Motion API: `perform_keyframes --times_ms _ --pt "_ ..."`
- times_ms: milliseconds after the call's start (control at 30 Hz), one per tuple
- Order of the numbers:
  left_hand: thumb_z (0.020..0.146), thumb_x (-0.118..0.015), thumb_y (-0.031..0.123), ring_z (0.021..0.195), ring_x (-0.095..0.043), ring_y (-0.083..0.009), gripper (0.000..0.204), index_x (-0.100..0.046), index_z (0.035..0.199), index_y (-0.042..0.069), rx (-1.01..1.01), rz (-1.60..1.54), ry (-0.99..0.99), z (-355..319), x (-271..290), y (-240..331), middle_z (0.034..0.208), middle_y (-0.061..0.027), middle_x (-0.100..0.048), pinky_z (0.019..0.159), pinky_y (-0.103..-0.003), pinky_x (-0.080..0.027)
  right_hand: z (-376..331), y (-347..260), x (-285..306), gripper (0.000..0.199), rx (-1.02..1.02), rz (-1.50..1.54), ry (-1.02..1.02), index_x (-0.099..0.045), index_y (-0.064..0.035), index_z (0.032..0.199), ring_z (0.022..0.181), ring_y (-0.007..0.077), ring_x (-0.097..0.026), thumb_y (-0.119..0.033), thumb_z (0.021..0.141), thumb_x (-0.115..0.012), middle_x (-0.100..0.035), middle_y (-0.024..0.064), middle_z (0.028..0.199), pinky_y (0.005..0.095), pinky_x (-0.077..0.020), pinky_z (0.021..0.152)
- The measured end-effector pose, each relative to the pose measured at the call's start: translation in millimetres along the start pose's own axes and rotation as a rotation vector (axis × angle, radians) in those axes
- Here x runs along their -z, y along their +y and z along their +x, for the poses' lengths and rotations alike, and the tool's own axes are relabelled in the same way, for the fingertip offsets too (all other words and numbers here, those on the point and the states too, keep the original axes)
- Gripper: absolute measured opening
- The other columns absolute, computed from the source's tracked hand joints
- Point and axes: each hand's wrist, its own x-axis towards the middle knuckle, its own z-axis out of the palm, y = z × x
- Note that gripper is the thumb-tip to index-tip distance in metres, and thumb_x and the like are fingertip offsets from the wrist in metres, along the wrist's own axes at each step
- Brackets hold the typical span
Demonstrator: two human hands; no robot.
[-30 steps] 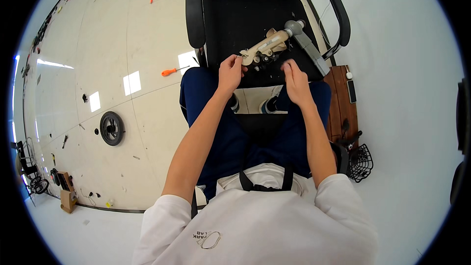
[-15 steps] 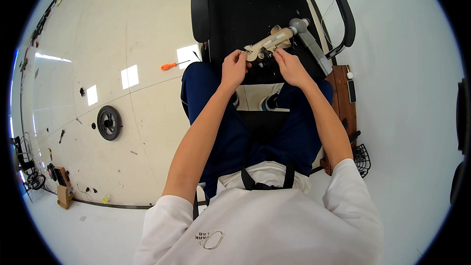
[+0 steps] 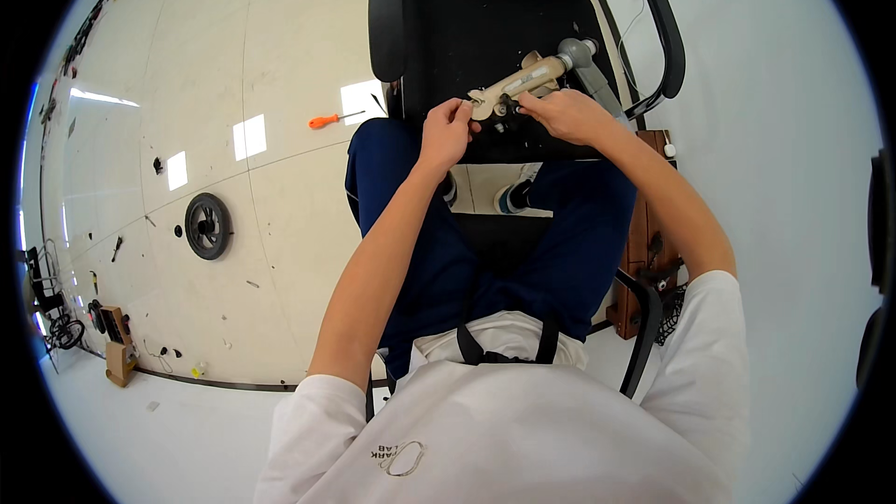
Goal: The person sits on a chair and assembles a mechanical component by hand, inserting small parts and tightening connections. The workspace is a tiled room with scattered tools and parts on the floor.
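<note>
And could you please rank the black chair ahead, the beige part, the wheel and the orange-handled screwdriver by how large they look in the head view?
1. Black chair
2. Beige part and wheel: too alike to rank; the part seems nearer the camera
3. Orange-handled screwdriver

Bears, on the flat black chair seat, a beige tubular part joined to a rounded grey fitting. Carries, on the glossy cream tiled floor, an orange-handled screwdriver and a dark, round spoked wheel.
</note>
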Motion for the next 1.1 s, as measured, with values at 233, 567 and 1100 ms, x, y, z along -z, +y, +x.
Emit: perform_keyframes --times_ms 233,567,1100 --pt "0.100 -0.052 0.023 0.060 -0.053 -0.0081 0.029 -0.067 0.093 -0.001 0.060 -0.055 0.000 -2 -1 5 0.071 -0.0040 -0.064 0.058 -0.025 -0.043 -5 0 -14 0.017 -0.023 0.020 0.097 -0.048 -0.0117 0.111 0.063 0.0401 -0.063 -0.025 0.101 -0.047 -0.060 0.0195 0.063 0.0508 -0.0477 0.054" --pt "0.100 -0.052 0.023 0.059 -0.052 -0.0078 0.028 -0.067 0.096 0.000 0.025 0.021 -0.018 -6 -5 -1 0.069 -0.0025 -0.063 0.057 -0.025 -0.043 -4 -39 -15 0.020 -0.375 0.314 0.122 -0.053 -0.0044 0.110 0.072 0.0477 -0.061 -0.022 0.102 -0.047 -0.061 0.0281 0.071 0.0542 -0.0476 0.062" --pt "0.101 -0.053 0.027 0.061 -0.050 -0.0058 0.028 -0.065 0.089 0.005 0.126 -0.154 0.058 2 -1 11 0.074 -0.0010 -0.065 0.055 -0.022 -0.037 -70 54 -78 0.028 -0.701 0.180 0.340 -0.059 0.0014 0.109 0.099 0.0396 -0.061 -0.016 0.087 -0.062 -0.063 0.0216 0.100 0.0485 -0.0495 0.085"
